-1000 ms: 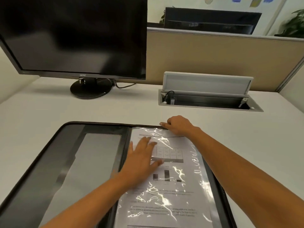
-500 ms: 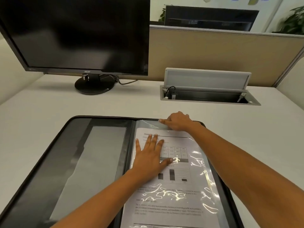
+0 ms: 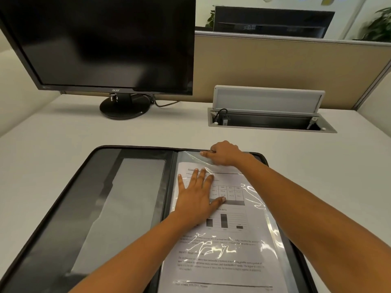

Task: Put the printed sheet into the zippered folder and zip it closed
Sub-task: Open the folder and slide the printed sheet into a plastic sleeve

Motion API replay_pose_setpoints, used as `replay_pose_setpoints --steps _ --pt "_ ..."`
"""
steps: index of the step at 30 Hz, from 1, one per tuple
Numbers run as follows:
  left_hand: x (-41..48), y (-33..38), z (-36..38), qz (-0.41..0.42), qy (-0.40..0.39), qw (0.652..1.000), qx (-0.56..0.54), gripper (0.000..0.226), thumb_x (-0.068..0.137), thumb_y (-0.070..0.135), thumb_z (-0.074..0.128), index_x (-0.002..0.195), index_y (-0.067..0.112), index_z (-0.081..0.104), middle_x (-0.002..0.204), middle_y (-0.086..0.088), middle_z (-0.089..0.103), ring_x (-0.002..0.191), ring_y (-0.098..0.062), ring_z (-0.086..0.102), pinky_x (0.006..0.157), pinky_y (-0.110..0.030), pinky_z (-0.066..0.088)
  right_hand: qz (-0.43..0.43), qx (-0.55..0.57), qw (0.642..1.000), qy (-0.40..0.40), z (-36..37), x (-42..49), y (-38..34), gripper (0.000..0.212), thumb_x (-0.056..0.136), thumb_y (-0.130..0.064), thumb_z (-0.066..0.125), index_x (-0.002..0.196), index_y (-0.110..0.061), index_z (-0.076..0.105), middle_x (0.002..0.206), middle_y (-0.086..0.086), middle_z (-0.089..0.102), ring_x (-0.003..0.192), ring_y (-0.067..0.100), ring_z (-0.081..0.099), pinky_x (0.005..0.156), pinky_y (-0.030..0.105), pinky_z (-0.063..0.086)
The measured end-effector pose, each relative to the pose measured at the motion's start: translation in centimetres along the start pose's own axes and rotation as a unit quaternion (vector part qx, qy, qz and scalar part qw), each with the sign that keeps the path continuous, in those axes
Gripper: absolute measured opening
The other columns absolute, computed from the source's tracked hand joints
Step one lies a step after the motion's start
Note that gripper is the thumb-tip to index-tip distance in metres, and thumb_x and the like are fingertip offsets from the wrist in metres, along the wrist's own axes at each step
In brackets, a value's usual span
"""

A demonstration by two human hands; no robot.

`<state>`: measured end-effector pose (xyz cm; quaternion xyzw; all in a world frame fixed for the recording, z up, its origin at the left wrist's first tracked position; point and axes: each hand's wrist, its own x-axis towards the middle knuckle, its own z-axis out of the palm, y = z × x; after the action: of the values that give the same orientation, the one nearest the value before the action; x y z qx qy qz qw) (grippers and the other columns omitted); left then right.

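Two risks: your right grip (image 3: 225, 153), pinching the sleeve (image 3: 190, 157), could crease the printed sheet (image 3: 222, 261); your flat left grip (image 3: 195, 199) could skew it.

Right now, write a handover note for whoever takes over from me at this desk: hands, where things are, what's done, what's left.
Left hand: flat, fingers straight, pressing on the printed sheet.
Right hand: pinching the top edge of the clear sleeve.
Zippered folder: open flat on the desk.
Done: sheet lies under the sleeve on the folder's right half.
Left: close the folder and zip it.
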<state>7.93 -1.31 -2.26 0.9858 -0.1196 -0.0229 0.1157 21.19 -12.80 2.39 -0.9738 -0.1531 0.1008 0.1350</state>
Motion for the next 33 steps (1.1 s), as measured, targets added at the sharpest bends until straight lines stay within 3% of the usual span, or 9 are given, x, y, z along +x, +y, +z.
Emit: replay_pose_setpoints --steps 3,6,9,12,16,21,27,29,33 --pt "-0.1 0.1 0.1 -0.001 0.004 1.0 0.001 0.074 0.086 0.067 0.022 0.145 0.024 0.008 0.157 -0.001 0.0 0.144 -0.02 -0.006 0.108 -0.057 -0.014 0.008 -0.001 1.0 -0.004 -0.1 -0.4 -0.2 0.051 0.086 -0.061 0.038 0.061 -0.017 0.044 0.065 -0.002 0.047 0.077 0.02 0.047 0.074 0.037 0.034" --pt "0.1 -0.1 0.2 -0.006 0.005 1.0 -0.002 0.074 0.086 0.067 0.023 0.145 0.024 0.009 0.157 -0.001 0.001 0.144 -0.02 -0.006 0.109 -0.056 -0.014 0.015 -0.025 0.999 -0.028 0.1 -1.0 -0.2 0.052 0.086 -0.061 0.037 0.098 -0.014 0.056 0.104 0.011 0.06 0.102 0.029 0.052 0.092 0.046 0.036" --pt "-0.2 0.0 0.1 -0.007 0.018 1.0 -0.01 0.073 0.086 0.066 0.024 0.145 0.024 0.013 0.157 -0.002 0.003 0.144 -0.019 -0.005 0.109 -0.052 -0.015 -0.004 -0.07 0.997 0.023 0.7 -2.3 -0.1 0.057 0.086 -0.059 0.042 0.126 -0.019 0.044 0.137 0.01 0.046 0.129 0.032 0.035 0.107 0.056 0.021" --pt "-0.5 0.0 0.0 -0.007 0.026 1.0 -0.008 0.071 0.087 0.064 0.026 0.145 0.024 0.015 0.157 -0.003 0.003 0.144 -0.02 -0.007 0.111 -0.047 -0.015 -0.045 -0.081 0.99 0.11 1.5 -3.9 0.0 0.064 0.088 -0.052 0.043 0.141 -0.024 0.022 0.154 0.007 0.018 0.143 0.027 0.007 0.112 0.059 0.001" --pt "-1.4 0.0 -0.3 -0.016 0.007 1.0 -0.017 0.071 0.088 0.062 0.026 0.146 0.026 0.009 0.157 -0.004 -0.001 0.144 -0.019 -0.01 0.112 -0.047 -0.012 -0.044 -0.071 0.99 0.112 3.0 -6.7 0.3 0.061 0.092 -0.049 0.037 0.143 -0.027 0.014 0.156 0.004 0.006 0.144 0.023 -0.005 0.111 0.059 -0.005" --pt "-3.9 -0.2 -0.7 -0.051 -0.016 0.997 -0.048 0.072 0.089 0.06 0.031 0.146 0.026 0.006 0.157 -0.001 -0.008 0.143 -0.017 -0.013 0.113 -0.048 -0.011 -0.006 0.002 0.995 0.098 5.0 -10.7 0.9 0.045 0.096 -0.039 0.032 0.138 -0.025 0.027 0.154 0.001 0.012 0.144 0.02 0.0 0.111 0.059 -0.002" --pt "-8.9 -1.4 -0.9 -0.068 -0.006 0.991 -0.119 0.075 0.088 0.059 0.033 0.146 0.027 -0.003 0.156 0.002 -0.014 0.143 -0.016 -0.011 0.115 -0.035 -0.005 0.035 0.037 0.994 0.093 6.5 -15.7 1.3 0.049 0.092 -0.051 0.035 0.136 -0.03 0.029 0.154 -0.002 0.015 0.143 0.019 0.002 0.111 0.06 -0.001" --pt "-10.1 -1.7 -1.1 -0.065 0.0 0.992 -0.105 0.079 0.083 0.07 0.019 0.145 0.029 -0.006 0.156 0.003 -0.014 0.143 -0.015 -0.009 0.115 -0.035 -0.006 0.041 0.038 0.994 0.089 6.9 -17.2 1.6 0.054 0.089 -0.056 0.034 0.137 -0.032 0.026 0.155 -0.004 0.013 0.143 0.018 0.001 0.111 0.061 -0.001" --pt "-10.6 -1.9 -1.0 -0.053 -0.011 0.998 -0.025 0.113 0.045 0.086 -0.026 0.143 0.032 -0.014 0.155 0.002 -0.016 0.143 -0.015 -0.011 0.112 -0.041 -0.014 0.051 0.029 0.994 0.089 7.2 -19.4 2.0 0.065 0.082 -0.069 0.029 0.138 -0.036 0.023 0.155 -0.005 0.01 0.144 0.016 -0.001 0.111 0.062 0.0"
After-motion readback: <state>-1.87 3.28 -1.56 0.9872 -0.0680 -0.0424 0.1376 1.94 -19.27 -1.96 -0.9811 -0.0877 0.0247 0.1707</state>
